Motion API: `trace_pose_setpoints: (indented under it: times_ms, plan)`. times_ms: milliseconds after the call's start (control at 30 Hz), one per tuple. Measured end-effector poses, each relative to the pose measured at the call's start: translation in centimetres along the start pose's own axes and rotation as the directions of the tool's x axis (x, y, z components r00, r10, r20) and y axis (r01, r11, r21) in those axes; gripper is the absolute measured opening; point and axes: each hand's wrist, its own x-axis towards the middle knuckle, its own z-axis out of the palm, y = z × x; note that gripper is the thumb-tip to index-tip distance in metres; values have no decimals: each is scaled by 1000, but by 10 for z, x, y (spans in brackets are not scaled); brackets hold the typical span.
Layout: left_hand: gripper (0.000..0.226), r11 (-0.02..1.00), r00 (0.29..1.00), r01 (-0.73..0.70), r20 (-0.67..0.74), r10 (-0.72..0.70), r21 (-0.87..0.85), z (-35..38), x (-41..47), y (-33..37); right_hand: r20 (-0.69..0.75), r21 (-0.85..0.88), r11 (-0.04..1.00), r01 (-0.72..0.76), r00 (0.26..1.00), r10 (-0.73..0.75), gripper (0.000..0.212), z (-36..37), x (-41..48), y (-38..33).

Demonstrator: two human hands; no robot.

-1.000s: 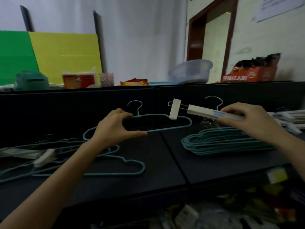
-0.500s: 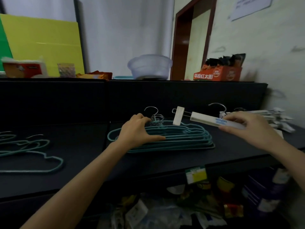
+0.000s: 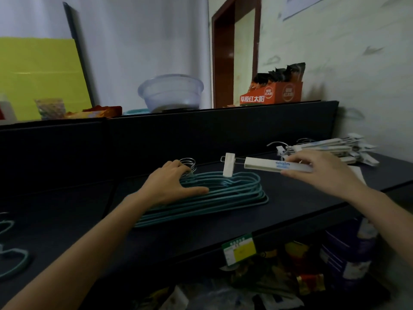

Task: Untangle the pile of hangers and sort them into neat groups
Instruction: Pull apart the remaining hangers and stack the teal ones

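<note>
A neat stack of teal wire hangers [image 3: 234, 193] lies on the black shelf top [image 3: 301, 198] in the middle. My left hand [image 3: 172, 182] rests flat on the stack's left part, fingers spread, near the metal hooks [image 3: 188, 163]. My right hand [image 3: 324, 171] holds a white clip hanger [image 3: 272, 165] by its bar, above the stack's right end; its clip [image 3: 229, 164] hangs over the teal wires. A pile of white clip hangers [image 3: 335, 147] sits at the far right. Loose teal hangers [image 3: 13, 260] show at the left edge.
A black back panel [image 3: 201, 135] rises behind the shelf top. On it stand a clear plastic bowl [image 3: 171, 91], an orange snack box [image 3: 271, 93] and small packets [image 3: 93, 113]. Packaged goods [image 3: 301, 276] fill the space below the front edge.
My view swung right. My left hand carried a teal hanger from the loose pile onto the stack and now lies flat on it. The right hand kept holding the white clip hanger.
</note>
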Motion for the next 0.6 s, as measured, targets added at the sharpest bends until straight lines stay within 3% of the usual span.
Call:
trace_pose_setpoints:
  times_ms: [200, 400, 600]
  plan:
    - [31, 994, 994, -84, -70, 89, 71, -12, 37, 34, -20, 4, 1000, 9, 1000, -9, 25, -9, 13, 41]
    - [25, 989, 987, -113, -102, 122, 94, 9, 89, 95, -15, 10, 1000, 12, 1000, -12, 29, -31, 40, 124]
    - [27, 995, 986, -58, -153, 70, 81, 34, 140, 157, 46, -15, 997, 74, 996, -73, 24, -52, 86, 206]
